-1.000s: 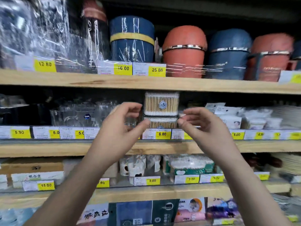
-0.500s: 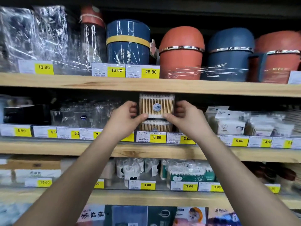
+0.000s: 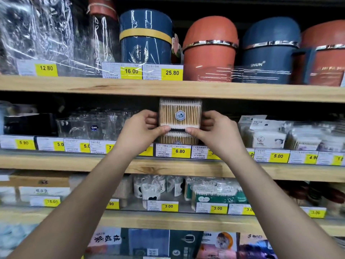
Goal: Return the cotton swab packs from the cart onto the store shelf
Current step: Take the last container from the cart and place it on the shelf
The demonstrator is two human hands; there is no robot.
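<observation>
Two clear square packs of wooden cotton swabs are stacked on the middle wooden shelf (image 3: 168,167), above the 6.80 price tag. The upper cotton swab pack (image 3: 180,114) reaches almost to the shelf board above. My left hand (image 3: 139,131) grips its left side and my right hand (image 3: 217,132) its right side, both thumbs under its lower edge. The lower cotton swab pack (image 3: 178,139) shows only partly between my thumbs and the price strip. The cart is out of view.
Clear glass cups (image 3: 87,124) stand left of the stack, bagged cotton pads (image 3: 268,135) right of it. Blue and red wrapped containers (image 3: 209,47) fill the top shelf. More swab packs (image 3: 214,193) sit on the shelf below.
My hands went from open in front of the stack to closed on the sides of the upper pack. The view has moved closer to the shelf.
</observation>
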